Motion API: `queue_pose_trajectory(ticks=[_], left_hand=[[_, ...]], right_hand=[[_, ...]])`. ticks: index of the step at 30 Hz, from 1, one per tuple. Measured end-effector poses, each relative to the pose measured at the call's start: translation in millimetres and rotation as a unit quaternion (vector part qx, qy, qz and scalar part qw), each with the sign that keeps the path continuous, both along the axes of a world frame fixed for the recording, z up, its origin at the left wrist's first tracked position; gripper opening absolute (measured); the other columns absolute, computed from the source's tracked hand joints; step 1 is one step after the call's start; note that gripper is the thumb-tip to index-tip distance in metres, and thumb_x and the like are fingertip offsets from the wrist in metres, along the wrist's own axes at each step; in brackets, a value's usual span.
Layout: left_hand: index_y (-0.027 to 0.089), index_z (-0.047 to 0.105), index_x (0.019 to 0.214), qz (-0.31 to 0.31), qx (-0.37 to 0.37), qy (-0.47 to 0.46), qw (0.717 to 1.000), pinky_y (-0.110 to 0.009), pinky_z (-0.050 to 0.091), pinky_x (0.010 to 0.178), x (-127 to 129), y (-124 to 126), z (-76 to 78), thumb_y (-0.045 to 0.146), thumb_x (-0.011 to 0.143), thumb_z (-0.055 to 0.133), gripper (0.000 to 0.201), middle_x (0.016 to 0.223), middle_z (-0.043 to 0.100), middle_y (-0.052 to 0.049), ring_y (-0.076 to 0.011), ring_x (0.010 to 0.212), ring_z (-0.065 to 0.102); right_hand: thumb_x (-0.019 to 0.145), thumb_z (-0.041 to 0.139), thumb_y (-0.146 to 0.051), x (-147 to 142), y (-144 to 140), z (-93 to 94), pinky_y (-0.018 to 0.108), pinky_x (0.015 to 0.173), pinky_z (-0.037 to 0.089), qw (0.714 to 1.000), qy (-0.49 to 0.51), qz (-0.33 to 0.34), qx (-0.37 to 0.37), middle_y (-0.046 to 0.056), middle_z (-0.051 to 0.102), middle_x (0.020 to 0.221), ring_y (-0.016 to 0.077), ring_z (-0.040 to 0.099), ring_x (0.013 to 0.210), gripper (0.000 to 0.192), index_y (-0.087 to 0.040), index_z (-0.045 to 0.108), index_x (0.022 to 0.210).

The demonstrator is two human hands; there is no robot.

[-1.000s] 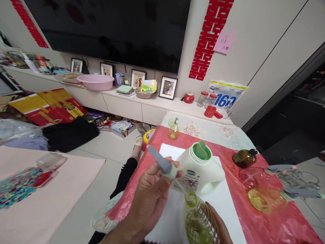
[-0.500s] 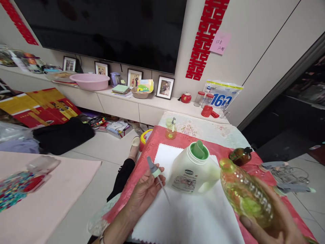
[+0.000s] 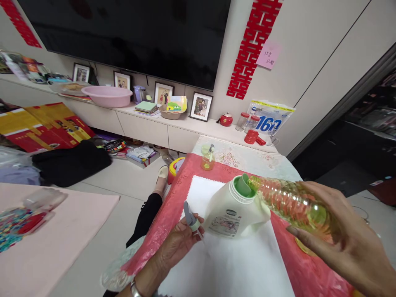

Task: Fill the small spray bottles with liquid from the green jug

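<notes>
A pump dispenser head (image 3: 192, 220) with a grey nozzle, pale green collar and thin clear tube is pinched in my left hand (image 3: 177, 243). Tilted almost level, a clear yellow-green ribbed bottle (image 3: 287, 202) is held by my right hand (image 3: 352, 239). The bottle's mouth meets the green spout (image 3: 243, 186) in the neck of a white laundry detergent jug (image 3: 225, 210). Whether liquid runs between them I cannot make out. The jug stands upright on a white cloth (image 3: 244, 272), its handle side toward the bottle.
A small amber pump bottle (image 3: 207, 161) stands at the far left of the red-covered table (image 3: 185, 181). Behind it, a low cabinet holds red-lidded jars (image 3: 242, 122), a pink basin (image 3: 107, 97) and framed photos (image 3: 201, 106). A pink-topped table (image 3: 74, 222) is on the left.
My right hand has swung the yellow-green bottle up and left, from beside the jug to its green spout. The pump head in my left hand has tilted slightly and moved a little lower.
</notes>
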State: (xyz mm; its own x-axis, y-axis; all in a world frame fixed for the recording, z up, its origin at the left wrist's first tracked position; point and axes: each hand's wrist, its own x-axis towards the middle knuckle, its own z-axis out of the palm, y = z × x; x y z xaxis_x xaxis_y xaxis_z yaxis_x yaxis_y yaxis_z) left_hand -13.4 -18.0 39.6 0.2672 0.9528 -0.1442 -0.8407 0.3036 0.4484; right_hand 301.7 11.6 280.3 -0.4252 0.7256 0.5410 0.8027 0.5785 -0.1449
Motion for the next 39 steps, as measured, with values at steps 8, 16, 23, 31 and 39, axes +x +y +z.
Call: queue_pose_trajectory(ticks=[8, 16, 23, 31, 39], left_hand=[[0.022, 0.077, 0.104, -0.003, 0.005, 0.018, 1.0, -0.03, 0.053, 0.081, 0, -3, 0.6, 0.029, 0.064, 0.095, 0.045, 0.106, 0.074, -0.004, -0.0166, 0.086, 0.071], [0.022, 0.077, 0.102, -0.007, -0.008, 0.019, 1.0, -0.029, 0.053, 0.081, 0, -2, 1.1, 0.028, 0.063, 0.096, 0.043, 0.105, 0.075, -0.004, -0.0166, 0.086, 0.071], [0.02, 0.077, 0.104, -0.005, -0.002, 0.022, 1.0, -0.029, 0.054, 0.079, 0, -2, 0.0, 0.027, 0.066, 0.094, 0.042, 0.106, 0.075, -0.005, -0.0174, 0.086, 0.071], [0.021, 0.077, 0.104, -0.005, -0.006, 0.023, 1.0, -0.028, 0.055, 0.078, 1, -2, 1.3, 0.028, 0.064, 0.095, 0.044, 0.104, 0.075, -0.005, -0.0165, 0.084, 0.072], [0.022, 0.077, 0.103, -0.003, -0.008, 0.024, 1.0, -0.028, 0.054, 0.076, 1, -1, 2.9, 0.027, 0.064, 0.095, 0.044, 0.104, 0.076, -0.004, -0.017, 0.083, 0.072]], right_hand=[[0.097, 0.055, -0.054, -1, 8, 29.1, 0.033, 0.096, 0.051, 0.994, -0.083, 0.054, 0.037, 0.007, 0.051, 0.137, 0.0206, 0.054, 0.122, 0.058, -0.023, 0.046, 0.146], [0.098, 0.052, -0.059, -5, 15, 47.5, 0.031, 0.088, 0.053, 0.988, -0.126, 0.08, 0.045, 0.006, 0.053, 0.136, 0.0188, 0.057, 0.119, 0.058, -0.023, 0.05, 0.143], [0.098, 0.053, -0.06, -5, 20, 60.6, 0.028, 0.09, 0.057, 0.982, -0.159, 0.095, 0.02, 0.006, 0.05, 0.139, 0.0186, 0.055, 0.123, 0.06, -0.024, 0.048, 0.146], [0.099, 0.051, -0.057, -7, 21, 67.8, 0.025, 0.082, 0.06, 0.978, -0.186, 0.09, 0.014, 0.005, 0.049, 0.139, 0.0173, 0.056, 0.12, 0.058, -0.028, 0.044, 0.148], [0.1, 0.051, -0.056, -12, 23, 77.0, 0.016, 0.073, 0.058, 0.975, -0.196, 0.102, -0.006, 0.005, 0.048, 0.139, 0.0152, 0.054, 0.121, 0.057, -0.027, 0.044, 0.149]])
